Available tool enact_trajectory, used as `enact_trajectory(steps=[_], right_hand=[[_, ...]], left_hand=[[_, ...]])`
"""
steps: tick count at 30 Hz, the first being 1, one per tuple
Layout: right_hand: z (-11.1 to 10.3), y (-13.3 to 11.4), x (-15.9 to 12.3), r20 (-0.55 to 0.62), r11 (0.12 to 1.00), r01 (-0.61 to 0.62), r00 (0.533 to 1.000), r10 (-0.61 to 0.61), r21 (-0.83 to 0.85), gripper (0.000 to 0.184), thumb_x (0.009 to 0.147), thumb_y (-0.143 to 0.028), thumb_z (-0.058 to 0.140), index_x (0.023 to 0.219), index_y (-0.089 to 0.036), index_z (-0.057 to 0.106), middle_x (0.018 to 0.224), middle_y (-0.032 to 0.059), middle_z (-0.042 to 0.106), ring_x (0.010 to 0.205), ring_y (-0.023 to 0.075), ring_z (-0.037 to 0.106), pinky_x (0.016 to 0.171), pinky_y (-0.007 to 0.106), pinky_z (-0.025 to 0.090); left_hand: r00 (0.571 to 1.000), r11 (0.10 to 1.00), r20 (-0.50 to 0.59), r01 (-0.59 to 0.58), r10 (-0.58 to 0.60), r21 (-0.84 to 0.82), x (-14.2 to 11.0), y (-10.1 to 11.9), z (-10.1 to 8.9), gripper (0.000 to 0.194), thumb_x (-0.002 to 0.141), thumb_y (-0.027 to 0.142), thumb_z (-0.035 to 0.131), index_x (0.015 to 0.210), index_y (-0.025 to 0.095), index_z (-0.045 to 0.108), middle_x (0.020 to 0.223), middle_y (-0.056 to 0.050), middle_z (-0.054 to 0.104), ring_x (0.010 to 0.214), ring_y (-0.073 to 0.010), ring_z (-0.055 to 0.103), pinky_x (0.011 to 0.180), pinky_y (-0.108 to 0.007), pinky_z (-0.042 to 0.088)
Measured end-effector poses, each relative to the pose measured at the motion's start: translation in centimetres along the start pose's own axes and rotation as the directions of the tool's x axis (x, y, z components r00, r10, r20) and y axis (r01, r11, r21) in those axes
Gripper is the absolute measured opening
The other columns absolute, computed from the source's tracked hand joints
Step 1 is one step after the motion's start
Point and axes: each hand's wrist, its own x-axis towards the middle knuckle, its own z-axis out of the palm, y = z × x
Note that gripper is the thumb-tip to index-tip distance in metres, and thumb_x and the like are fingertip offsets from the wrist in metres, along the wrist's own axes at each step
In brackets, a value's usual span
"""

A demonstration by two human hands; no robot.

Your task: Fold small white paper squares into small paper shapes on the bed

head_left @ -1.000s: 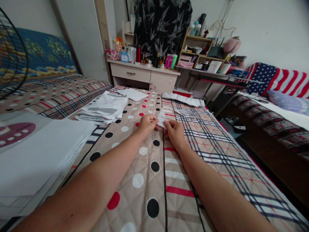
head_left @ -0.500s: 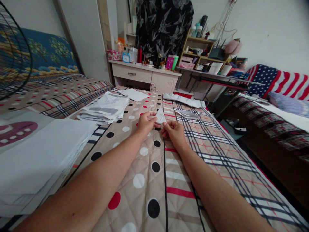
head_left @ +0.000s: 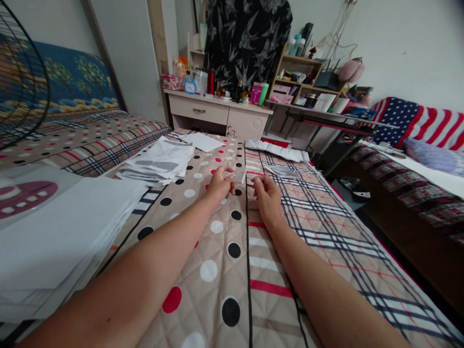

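My left hand [head_left: 222, 185] pinches a small folded piece of white paper [head_left: 239, 177] between thumb and fingers, just above the dotted part of the quilted bedspread [head_left: 208, 270]. The paper looks narrow and slightly blurred from this angle. Just to its right is my right hand [head_left: 267, 195], apart from the paper. Its fingers are loosely bent, and nothing shows between them. Beyond the right hand, a small flat paper piece [head_left: 282, 171] lies on the checked part of the bedspread.
Loose papers [head_left: 159, 157] are piled on the left, with a larger stack of white sheets [head_left: 72, 232] nearer. A white sheet [head_left: 203, 141] and a long folded white strip [head_left: 277, 150] lie farther back. A fan [head_left: 21, 82] stands at far left; a dresser [head_left: 213, 112] is behind the bed.
The right hand has let go of the folded paper and moved slightly right. The paper, a triangle before, has turned in the left hand and now looks narrower.
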Motion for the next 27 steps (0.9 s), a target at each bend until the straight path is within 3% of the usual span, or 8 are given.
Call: enact_trajectory(steps=[1,4,9,11,16,19,22,27], right_hand=[[-0.1,0.2,0.1,-0.031,0.997,0.062,0.997,-0.064,-0.050,0.025,0.084,-0.037,0.056,0.097,-0.018,0.064,0.093,0.0069,0.065,0.076,0.0173,0.058,0.063,0.028,0.045],[-0.4,0.6,0.6,-0.024,0.951,0.226,0.971,-0.236,-0.212,0.047,0.077,-0.027,0.065,0.122,-0.024,0.058,0.129,0.0102,0.055,0.111,0.0247,0.053,0.084,0.038,0.047],[-0.7,0.3,0.8,0.074,0.886,0.357,0.933,-0.352,-0.296,0.019,0.080,-0.025,0.065,0.098,-0.025,0.071,0.105,0.0055,0.069,0.103,0.0240,0.056,0.093,0.042,0.041],[-0.7,0.2,0.7,0.069,0.895,0.326,0.945,-0.321,-0.305,0.009,0.081,-0.025,0.065,0.083,-0.024,0.073,0.087,0.0041,0.071,0.089,0.0226,0.058,0.085,0.039,0.043],[-0.5,0.4,0.2,0.035,0.946,0.173,0.985,-0.170,-0.273,0.015,0.080,-0.031,0.063,0.074,-0.020,0.070,0.069,0.0021,0.066,0.065,0.0165,0.055,0.064,0.029,0.041],[-0.4,0.4,0.0,0.026,0.961,0.091,0.996,-0.087,-0.262,0.020,0.082,-0.034,0.060,0.073,-0.018,0.070,0.064,0.0008,0.062,0.058,0.0139,0.050,0.058,0.026,0.036],[-0.3,0.1,0.0,0.052,0.978,0.056,0.998,-0.046,-0.202,0.020,0.080,-0.034,0.060,0.072,-0.018,0.069,0.062,-0.0004,0.059,0.057,0.0126,0.049,0.056,0.025,0.034],[-0.3,-0.3,0.1,0.137,1.000,0.007,0.991,-0.006,-0.009,0.036,0.084,-0.043,0.056,0.059,-0.017,0.058,0.057,-0.0011,0.051,0.056,0.0117,0.043,0.054,0.024,0.032]], left_hand=[[1.000,1.000,0.022,0.004,-0.003,-0.003,0.0,0.0,0.0,0.015,0.087,0.012,0.043,0.099,0.021,0.045,0.049,0.010,0.046,0.033,-0.0049,0.043,0.037,-0.013,0.026],[0.993,1.000,0.119,0.022,-0.021,-0.001,0.0,0.2,-0.1,0.010,0.087,0.014,0.044,0.094,0.021,0.045,0.046,0.011,0.041,0.031,-0.0043,0.035,0.037,-0.014,0.023],[0.971,0.998,0.233,0.036,-0.045,0.045,-0.2,0.5,-0.2,0.009,0.086,0.018,0.048,0.094,0.020,0.048,0.043,0.011,0.039,0.030,-0.0046,0.030,0.036,-0.014,0.020],[0.973,0.999,0.230,0.023,-0.030,0.031,-0.1,0.4,-0.3,0.008,0.086,0.017,0.046,0.094,0.019,0.050,0.042,0.011,0.037,0.029,-0.0050,0.030,0.035,-0.015,0.020],[0.993,0.996,0.090,-0.075,0.079,-0.047,0.1,-0.3,-0.3,0.014,0.091,0.020,0.041,0.094,0.016,0.055,0.043,0.010,0.036,0.032,-0.0053,0.030,0.037,-0.016,0.023],[0.991,0.990,0.029,-0.129,0.131,-0.048,0.2,-0.5,-0.3,0.023,0.092,0.031,0.046,0.098,0.014,0.061,0.065,0.001,0.056,0.048,-0.0061,0.049,0.041,-0.015,0.032],[0.987,0.990,0.075,-0.141,0.143,-0.029,0.4,-0.6,-0.2,0.029,0.084,0.036,0.061,0.102,0.013,0.063,0.087,-0.005,0.065,0.064,-0.0087,0.059,0.046,-0.015,0.038],[0.986,0.996,0.143,-0.091,0.088,0.016,0.6,-0.8,-0.3,0.015,0.082,0.025,0.063,0.080,0.011,0.067,0.061,0.000,0.062,0.051,-0.0078,0.055,0.048,-0.017,0.038]])
